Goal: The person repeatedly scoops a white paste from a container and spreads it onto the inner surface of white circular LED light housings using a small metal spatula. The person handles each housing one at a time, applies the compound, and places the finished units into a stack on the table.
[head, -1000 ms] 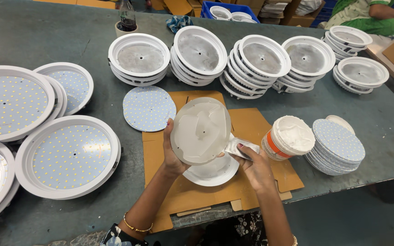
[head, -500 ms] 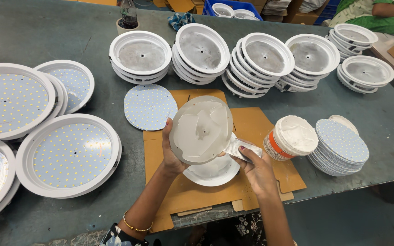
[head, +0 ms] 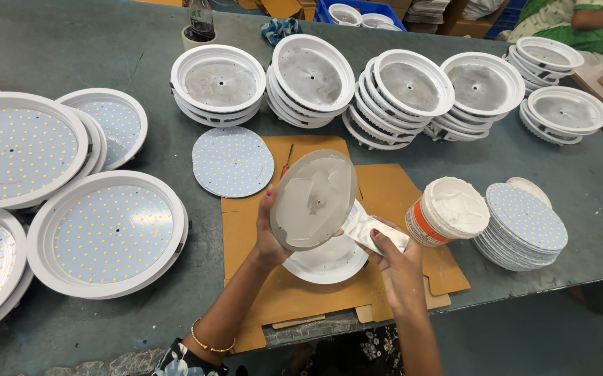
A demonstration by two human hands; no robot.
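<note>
White disc: a round plate (head: 313,200) smeared with white paste is held tilted above the cardboard (head: 385,191), over a white housing (head: 329,261) lying on it.
Left hand: the left hand (head: 268,237) grips the plate's lower left edge, thumb on the rim facing the camera, other fingers hidden behind it.
Right hand: the right hand (head: 397,268) is curled around a small white scraper (head: 373,232), thumb pressed on top; the scraper's tip touches the plate's lower right edge.
Tub: one open tub (head: 447,211) of white paste, orange band on its side, stands on the cardboard just right of the right hand.
Loose LED board: one round board (head: 233,161) lies flat on the table (head: 78,42), left of the cardboard's top edge.
Board stack: one pile of LED boards (head: 523,224) sits right of the tub; the number in it cannot be told.
Empty housings: six stacks (head: 399,94) stand in a row along the far side.
Fitted lights: about five large ones (head: 110,233) with LED boards inside lie at the left, some cut off by the edge.
Screwdriver: one with a red handle (head: 287,161) lies near the cardboard's top.
Other person: a green sleeve (head: 566,21) shows at the far right corner.
</note>
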